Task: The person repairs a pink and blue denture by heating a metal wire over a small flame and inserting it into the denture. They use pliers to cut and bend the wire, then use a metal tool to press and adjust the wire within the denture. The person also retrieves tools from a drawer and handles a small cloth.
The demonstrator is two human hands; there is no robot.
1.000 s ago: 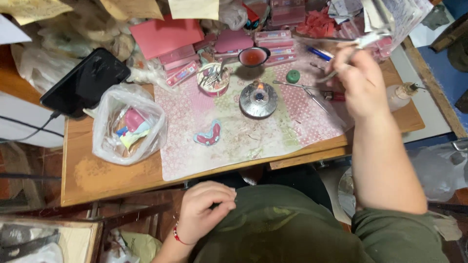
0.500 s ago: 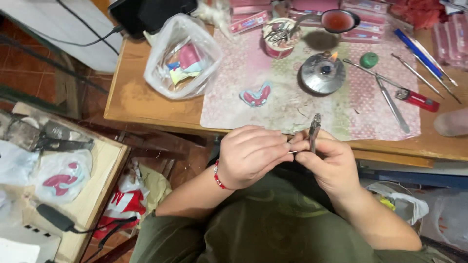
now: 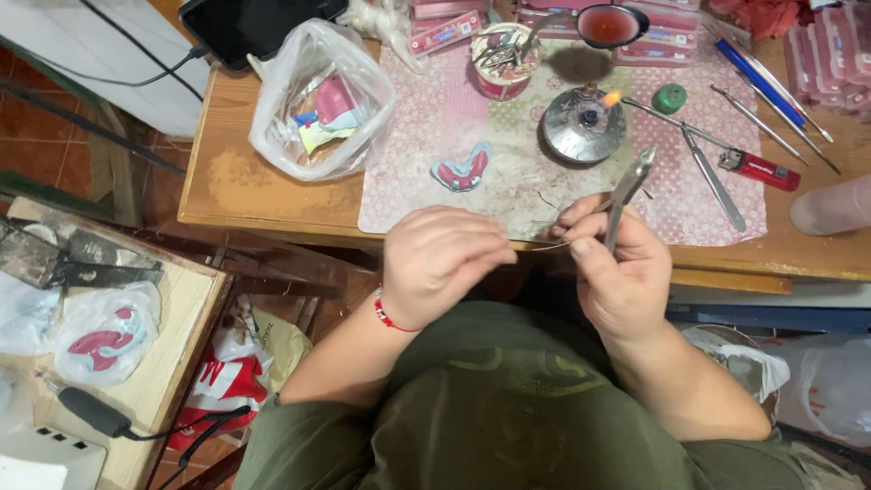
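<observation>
My right hand (image 3: 617, 272) grips a pair of metal pliers (image 3: 628, 192) with the jaws pointing up over the table's front edge. My left hand (image 3: 440, 259) is closed on one end of a thin wire (image 3: 544, 245) that runs across to the pliers. Both hands are held close together above my lap. On the patterned mat (image 3: 417, 145) behind them lie a pink and blue dental mould (image 3: 463, 171) and a small metal burner (image 3: 583, 127) with a lit flame.
A clear bag of coloured pieces (image 3: 318, 100), a tin of tools (image 3: 502, 56), a red lighter (image 3: 760, 169), metal instruments (image 3: 712, 177), a green cap (image 3: 670, 97) and pink boxes lie on the wooden table (image 3: 227, 181). A side bench (image 3: 181, 308) stands left.
A second ago my right hand reached over the table while the left rested in my lap. Both then met at the table's edge, and now the pliers are raised on the wire.
</observation>
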